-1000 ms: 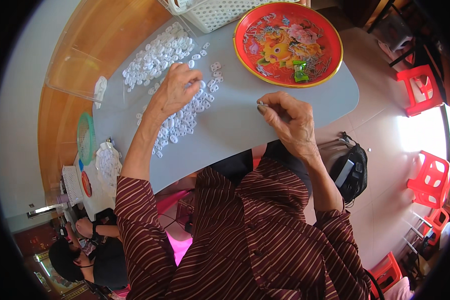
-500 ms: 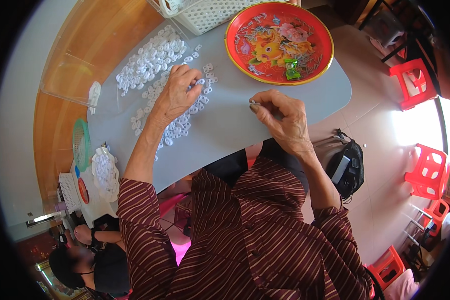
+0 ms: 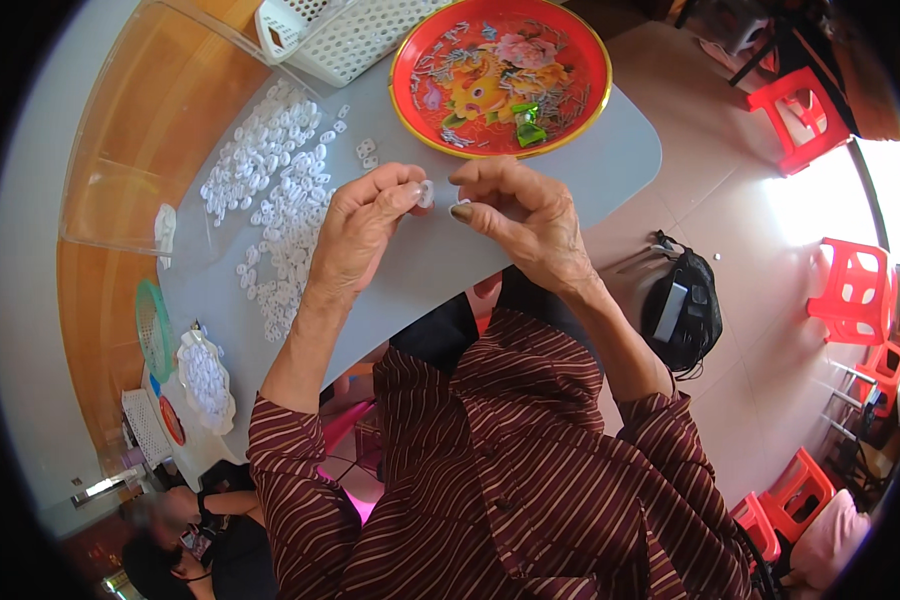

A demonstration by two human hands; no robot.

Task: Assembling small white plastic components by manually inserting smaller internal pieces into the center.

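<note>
My left hand [image 3: 360, 225] pinches a small white plastic piece with holes [image 3: 427, 193] between thumb and fingers. Facing it a short gap away, my right hand [image 3: 532, 218] has thumb and fingertips closed on a tiny pale, silvery bit [image 3: 464, 203], mostly hidden; it may be a pin like those in the tray. Many similar white pieces [image 3: 285, 225] lie loose in a spread left of my left hand. Beyond my hands is a round red tray [image 3: 402, 100] with a flower print, holding scattered thin silvery pins [image 3: 560, 105] and a green object [image 3: 528, 125].
The grey table [image 3: 430, 265] curves round in front of me. A white perforated basket [image 3: 355, 50] stands at its far edge, and a clear plastic bin [image 3: 95, 190] at the left. Another person [image 3: 220, 525] sits at lower left. Red stools [image 3: 850, 290] and a black bag [image 3: 682, 310] are to the right.
My left hand has come away from the loose white pieces with one in its fingers. My right hand has moved closer to it. The view has shifted, so the tray appears further left.
</note>
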